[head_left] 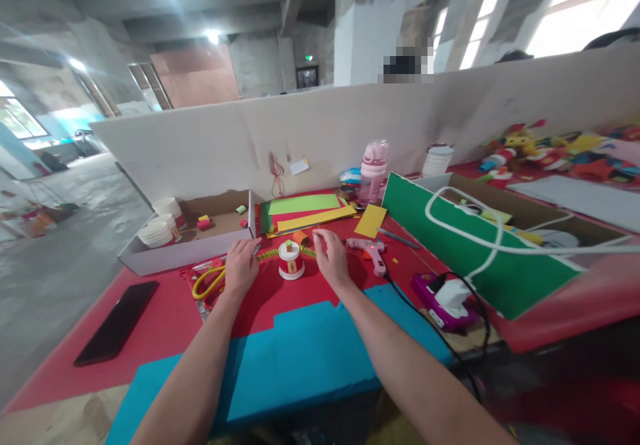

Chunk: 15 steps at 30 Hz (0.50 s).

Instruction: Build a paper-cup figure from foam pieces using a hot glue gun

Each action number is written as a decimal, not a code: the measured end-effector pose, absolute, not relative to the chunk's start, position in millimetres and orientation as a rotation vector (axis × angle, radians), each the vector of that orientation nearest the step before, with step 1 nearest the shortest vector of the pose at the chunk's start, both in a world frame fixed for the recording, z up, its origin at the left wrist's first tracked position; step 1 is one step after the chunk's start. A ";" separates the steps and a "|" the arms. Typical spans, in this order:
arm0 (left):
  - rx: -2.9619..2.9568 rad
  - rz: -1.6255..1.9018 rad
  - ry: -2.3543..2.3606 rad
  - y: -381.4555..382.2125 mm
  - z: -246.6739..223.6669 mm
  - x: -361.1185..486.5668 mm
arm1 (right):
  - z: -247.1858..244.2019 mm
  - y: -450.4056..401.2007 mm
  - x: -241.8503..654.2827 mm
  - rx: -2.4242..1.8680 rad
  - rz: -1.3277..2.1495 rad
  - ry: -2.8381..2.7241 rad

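Observation:
A small white and red paper-cup figure (291, 265) stands upright on the red table cover (175, 325). Folded green-yellow paper strips (269, 254) stick out from both its sides. My left hand (242, 265) is at the left strip's outer end, beside yellow-handled scissors (207, 283); its fingers are close together, and what they hold, if anything, is hidden. At the right strip's end is my right hand (330, 255), thumb and fingers bent toward each other; whether something small is between them cannot be made out. A pink glue gun (373, 255) lies right of it.
Blue sheets (305, 358) cover the front edge. A phone (117, 321) and an open box with cups (230, 248) are left. Rightward are a green-sided box (470, 251), a purple power strip (447, 305) with cables, and a pink bottle (373, 171). Yellow paper (370, 221) lies behind.

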State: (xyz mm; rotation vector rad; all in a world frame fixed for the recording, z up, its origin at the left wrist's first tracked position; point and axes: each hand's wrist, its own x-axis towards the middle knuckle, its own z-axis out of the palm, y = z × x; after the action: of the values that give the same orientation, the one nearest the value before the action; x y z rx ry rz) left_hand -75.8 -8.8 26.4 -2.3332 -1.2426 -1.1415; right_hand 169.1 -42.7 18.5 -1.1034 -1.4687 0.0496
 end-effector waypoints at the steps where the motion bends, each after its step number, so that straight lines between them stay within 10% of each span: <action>1: -2.334 -1.136 -1.244 -9.1 26.2 -75.0 | 20.6 -44.5 167.6 -1.072 0.038 -1.491; 15: -2.337 -1.189 -1.170 -17.0 27.7 -66.0 | 41.6 -42.5 149.3 -0.930 0.020 -1.832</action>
State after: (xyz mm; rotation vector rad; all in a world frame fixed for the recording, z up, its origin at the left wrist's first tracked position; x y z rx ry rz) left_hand -66.0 -17.0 27.7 -2.3370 -1.1704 -1.1890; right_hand 149.3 -42.5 41.6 -0.9296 -1.8324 0.0197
